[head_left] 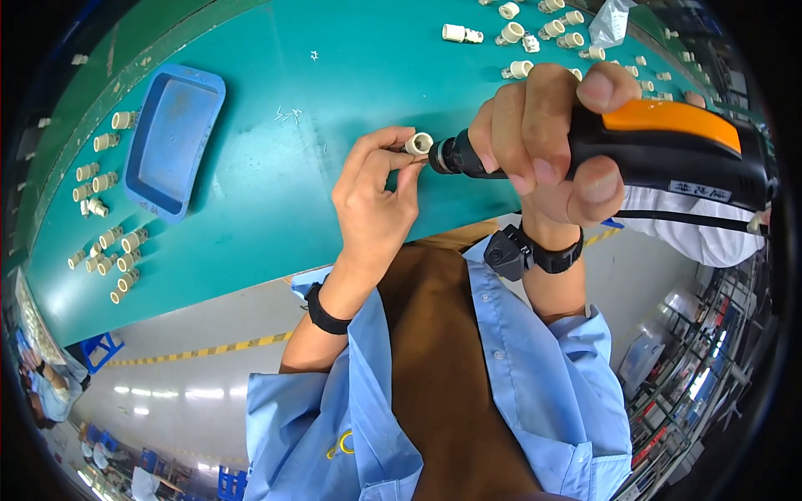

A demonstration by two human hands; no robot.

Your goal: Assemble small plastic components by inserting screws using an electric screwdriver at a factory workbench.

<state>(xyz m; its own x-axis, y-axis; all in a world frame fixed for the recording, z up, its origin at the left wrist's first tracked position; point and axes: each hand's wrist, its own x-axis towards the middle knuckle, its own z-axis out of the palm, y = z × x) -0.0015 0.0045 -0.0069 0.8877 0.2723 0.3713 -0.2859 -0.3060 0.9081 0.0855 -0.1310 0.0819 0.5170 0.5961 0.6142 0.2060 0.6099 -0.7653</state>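
Note:
Between the thumb and fingers of my left hand is a cream-coloured cylindrical socket, its round opening facing up. My right hand is wrapped around a black and orange electric screwdriver, held nearly level. The screwdriver's nose reaches the side of the socket, close to my left fingertips; its bit and the exact contact point are hidden. Small silver screws lie loose on the green table to the left of my hands, and another small cluster lies farther back.
A blue tray stands at the left. Several similar sockets are scattered around it, and more lie at the back right near a clear plastic bag. A black cable runs below the screwdriver. A person in white is at the right.

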